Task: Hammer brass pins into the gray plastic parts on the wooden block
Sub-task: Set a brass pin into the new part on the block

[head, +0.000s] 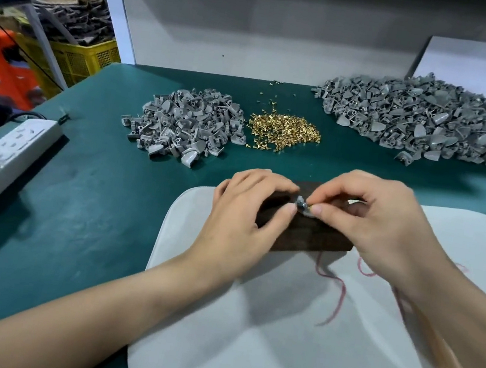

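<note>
**Head View: Seating a Part on the Block**

The dark brown rectangular wooden block [306, 234] lies on a white rounded felt pad [276, 330], probably placed there to cushion blows and spare the green counter [92, 193].

One small gray plastic part [303, 207] sits on the block's top face, between both hands. The left hand [243, 212] curls over the block's left end, with thumb and forefinger pinching the part to steady it. The right hand [377, 223] pinches the part's right side with thumb and forefinger. Whether a pin sits between those fingertips is too small to tell.

Supplies lie well behind the block, within reach:
- a heap of loose brass pins [284, 130], centre;
- a smaller pile of gray parts [181, 124], to its left;
- a larger pile of gray parts [427, 123], far right.

A white power strip [24, 138] lies at the counter's left edge. A loose red thread [339, 292] trails over the pad near the block. Both hands cover the part, so they would have to shift before any strike.
</note>
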The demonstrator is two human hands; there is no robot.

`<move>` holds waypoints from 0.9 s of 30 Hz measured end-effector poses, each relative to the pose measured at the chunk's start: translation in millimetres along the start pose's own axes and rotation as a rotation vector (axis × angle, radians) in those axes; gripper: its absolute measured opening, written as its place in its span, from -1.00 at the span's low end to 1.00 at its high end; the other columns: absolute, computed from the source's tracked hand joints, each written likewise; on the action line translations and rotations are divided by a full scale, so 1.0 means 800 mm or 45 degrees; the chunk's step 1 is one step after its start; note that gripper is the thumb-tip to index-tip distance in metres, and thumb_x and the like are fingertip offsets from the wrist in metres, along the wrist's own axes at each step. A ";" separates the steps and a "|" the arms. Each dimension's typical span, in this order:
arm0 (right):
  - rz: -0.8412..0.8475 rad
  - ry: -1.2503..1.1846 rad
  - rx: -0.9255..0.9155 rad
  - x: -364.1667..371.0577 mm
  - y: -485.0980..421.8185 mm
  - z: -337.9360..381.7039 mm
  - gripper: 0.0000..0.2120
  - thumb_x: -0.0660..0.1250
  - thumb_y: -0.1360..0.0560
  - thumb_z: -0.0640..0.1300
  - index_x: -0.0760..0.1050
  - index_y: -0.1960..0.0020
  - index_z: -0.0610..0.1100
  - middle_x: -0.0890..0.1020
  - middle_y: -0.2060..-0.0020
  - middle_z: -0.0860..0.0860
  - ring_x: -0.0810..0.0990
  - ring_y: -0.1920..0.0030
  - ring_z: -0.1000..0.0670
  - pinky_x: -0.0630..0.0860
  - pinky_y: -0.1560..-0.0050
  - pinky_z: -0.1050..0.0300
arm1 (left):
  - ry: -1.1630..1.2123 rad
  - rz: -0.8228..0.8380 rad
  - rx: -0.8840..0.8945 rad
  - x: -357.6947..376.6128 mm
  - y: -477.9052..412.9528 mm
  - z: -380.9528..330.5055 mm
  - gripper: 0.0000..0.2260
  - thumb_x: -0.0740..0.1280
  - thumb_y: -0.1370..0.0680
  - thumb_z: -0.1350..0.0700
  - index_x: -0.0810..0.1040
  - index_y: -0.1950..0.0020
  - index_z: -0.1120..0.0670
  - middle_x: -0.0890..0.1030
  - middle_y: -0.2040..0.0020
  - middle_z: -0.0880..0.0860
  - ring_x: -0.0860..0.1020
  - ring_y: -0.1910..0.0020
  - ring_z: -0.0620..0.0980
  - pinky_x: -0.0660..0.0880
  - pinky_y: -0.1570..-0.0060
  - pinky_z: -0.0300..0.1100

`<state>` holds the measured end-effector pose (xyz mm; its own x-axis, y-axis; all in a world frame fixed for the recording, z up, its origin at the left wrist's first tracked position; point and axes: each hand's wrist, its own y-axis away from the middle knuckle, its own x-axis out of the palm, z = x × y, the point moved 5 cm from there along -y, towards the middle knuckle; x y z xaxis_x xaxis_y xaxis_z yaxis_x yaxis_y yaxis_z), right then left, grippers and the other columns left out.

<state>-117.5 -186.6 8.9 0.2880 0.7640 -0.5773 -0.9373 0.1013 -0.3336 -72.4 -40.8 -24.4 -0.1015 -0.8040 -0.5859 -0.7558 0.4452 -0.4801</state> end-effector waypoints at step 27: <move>0.170 0.043 0.074 0.009 -0.019 0.007 -0.82 0.45 -0.38 -0.31 0.59 0.31 -0.07 0.63 0.10 0.10 0.65 0.20 0.05 0.56 -0.06 -0.01 | 0.217 0.005 -0.075 0.002 -0.002 0.011 -0.94 0.35 -0.44 0.01 0.59 0.12 -0.07 0.57 -0.12 -0.24 0.40 -0.26 -0.16 0.31 -0.29 0.08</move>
<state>-102.5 -179.4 14.0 0.1657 0.7514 -0.6388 -0.9771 0.0376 -0.2093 -65.7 -39.6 -29.9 -0.2091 -0.8596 -0.4662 -0.7911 0.4290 -0.4361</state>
